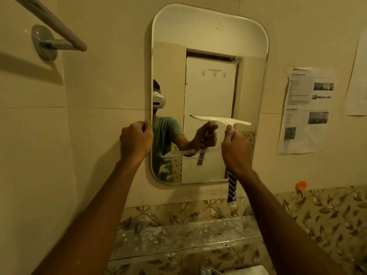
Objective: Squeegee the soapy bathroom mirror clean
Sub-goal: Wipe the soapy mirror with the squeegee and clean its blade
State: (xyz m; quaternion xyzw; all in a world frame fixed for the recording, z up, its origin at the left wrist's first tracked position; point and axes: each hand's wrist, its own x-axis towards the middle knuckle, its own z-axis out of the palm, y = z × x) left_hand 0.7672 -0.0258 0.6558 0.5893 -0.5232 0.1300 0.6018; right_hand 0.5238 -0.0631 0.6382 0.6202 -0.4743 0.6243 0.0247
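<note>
Mirror (208, 80) hangs on the wall at centre, with the towel rail (51, 40) well to its left and up, and two paper sheets (305, 110) on the wall to its right. Left hand (136, 141) sits on the mirror's left edge about mid-height; right hand (236, 149) is before the lower right part of the glass, closed round the squeegee (222, 121) handle — blade lying across the glass just above the hand, handle running down past the mirror's bottom edge. Below the mirror a shelf (178, 235) juts from the wall, a hook (301, 185) on the wall to its upper right, a tap (206, 268) beneath its front edge
</note>
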